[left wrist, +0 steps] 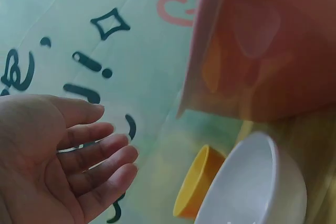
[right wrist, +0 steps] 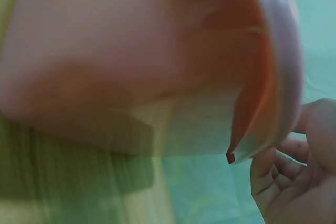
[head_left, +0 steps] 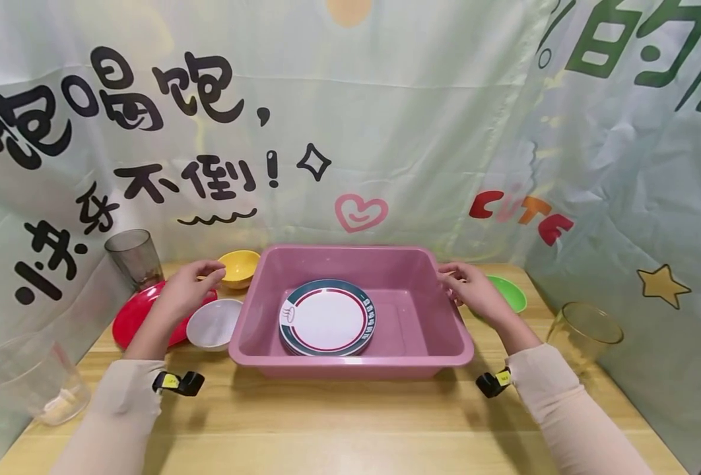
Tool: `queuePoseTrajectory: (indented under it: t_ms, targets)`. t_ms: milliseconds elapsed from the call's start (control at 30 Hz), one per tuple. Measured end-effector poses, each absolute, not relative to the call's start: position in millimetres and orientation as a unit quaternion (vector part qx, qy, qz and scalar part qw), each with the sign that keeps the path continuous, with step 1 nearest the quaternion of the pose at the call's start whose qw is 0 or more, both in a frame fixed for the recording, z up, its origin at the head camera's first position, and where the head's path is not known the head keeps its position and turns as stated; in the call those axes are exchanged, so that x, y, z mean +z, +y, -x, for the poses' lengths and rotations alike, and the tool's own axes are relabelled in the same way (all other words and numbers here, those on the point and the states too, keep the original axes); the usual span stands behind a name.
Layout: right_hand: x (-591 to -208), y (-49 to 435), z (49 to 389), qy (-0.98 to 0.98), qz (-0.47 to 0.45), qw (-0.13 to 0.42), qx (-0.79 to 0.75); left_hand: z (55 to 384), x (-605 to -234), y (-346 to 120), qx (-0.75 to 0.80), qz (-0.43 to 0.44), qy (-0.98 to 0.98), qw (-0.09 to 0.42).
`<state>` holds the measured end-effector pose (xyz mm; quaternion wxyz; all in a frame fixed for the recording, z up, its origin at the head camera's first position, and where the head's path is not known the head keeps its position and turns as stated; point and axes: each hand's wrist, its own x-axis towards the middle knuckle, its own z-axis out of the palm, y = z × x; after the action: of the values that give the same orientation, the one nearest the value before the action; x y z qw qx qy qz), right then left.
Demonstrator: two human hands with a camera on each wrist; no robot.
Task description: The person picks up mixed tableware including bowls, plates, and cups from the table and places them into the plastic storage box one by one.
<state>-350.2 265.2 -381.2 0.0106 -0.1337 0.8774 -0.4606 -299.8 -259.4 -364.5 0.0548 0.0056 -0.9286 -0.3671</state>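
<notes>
So there's a light wood table (head_left: 350,422) with a pink rectangular plastic basin (head_left: 350,362) sitting on it. Glossy red round plate (head_left: 132,320) off to the basin's left; white round plates with dark teal rims (head_left: 327,320) stacked inside, left of centre. Left hand (head_left: 191,285) is clear of the basin, fingers loosely spread, nothing held. Right hand (head_left: 468,287) has bent fingers at the basin's right rim, can't tell if they're pinching it. White round bowl (head_left: 215,323) and smaller yellow round bowl (head_left: 239,266) sit near the left hand.
</notes>
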Motion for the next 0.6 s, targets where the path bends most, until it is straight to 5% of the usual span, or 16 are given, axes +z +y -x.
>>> queuePoseTrajectory:
  t_ms: [267,600]
  targets:
    - [-397,274,342,0.882,0.094,-0.03,-0.461,286,-378,-287,-0.38,-0.057,-0.918,0.092]
    - [-415,277,337,0.848,0.08,0.024,-0.523,276,-395,-313,-0.368,-0.116,-0.915,0.12]
